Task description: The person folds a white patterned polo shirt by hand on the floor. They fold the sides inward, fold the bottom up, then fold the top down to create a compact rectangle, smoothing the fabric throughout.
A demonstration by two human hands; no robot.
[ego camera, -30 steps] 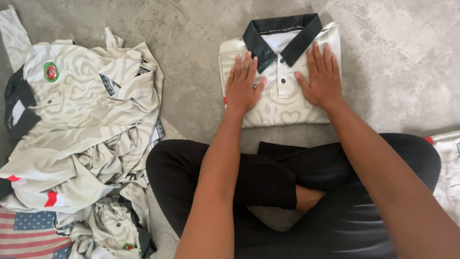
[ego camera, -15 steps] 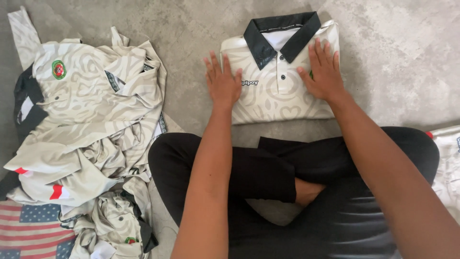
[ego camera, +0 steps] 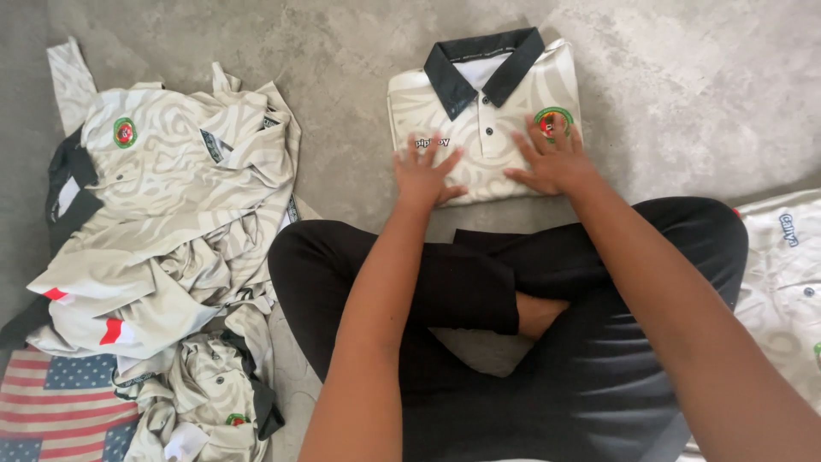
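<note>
A folded cream polo shirt (ego camera: 487, 111) with a black collar and a round red-and-green badge lies flat on the grey floor in front of my crossed legs. My left hand (ego camera: 425, 173) rests palm down on its lower left part, fingers spread. On the shirt's lower right part, just below the badge, my right hand (ego camera: 554, 161) lies flat too. Neither hand grips anything.
A rumpled heap of matching cream shirts (ego camera: 162, 222) lies on the floor to my left, over a striped flag-patterned cloth (ego camera: 60, 411). Another cream shirt (ego camera: 787, 282) lies at the right edge. My legs in black trousers (ego camera: 513, 291) fill the foreground.
Both hands have slid down the folded shirt toward its near edge, uncovering the badge. The view has shifted slightly.
</note>
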